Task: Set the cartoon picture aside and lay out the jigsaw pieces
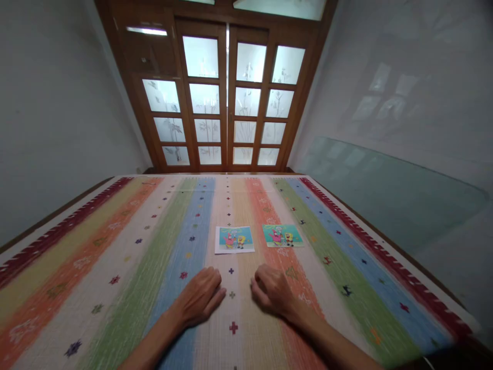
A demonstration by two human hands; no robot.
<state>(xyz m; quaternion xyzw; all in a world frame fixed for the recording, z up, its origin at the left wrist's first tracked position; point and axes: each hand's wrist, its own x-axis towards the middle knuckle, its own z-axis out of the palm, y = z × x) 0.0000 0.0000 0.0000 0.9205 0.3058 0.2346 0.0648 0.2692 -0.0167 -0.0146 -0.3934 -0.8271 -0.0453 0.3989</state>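
Observation:
Two small cartoon picture cards lie side by side on a striped cloth (115,241). The left card (234,239) has a white border; the right card (282,235) has none. My left hand (202,298) rests palm down on the cloth just below the left card, fingers loosely curled and holding nothing. My right hand (271,293) rests beside it, fingers curled under into a loose fist, nothing visible in it. Both hands are a short gap away from the cards and touch neither of them.
The multicoloured striped cloth covers a wide flat surface with dark red borders. A wooden double door (227,97) with frosted glass panes stands beyond the far edge. A glass sheet (385,190) leans on the right wall.

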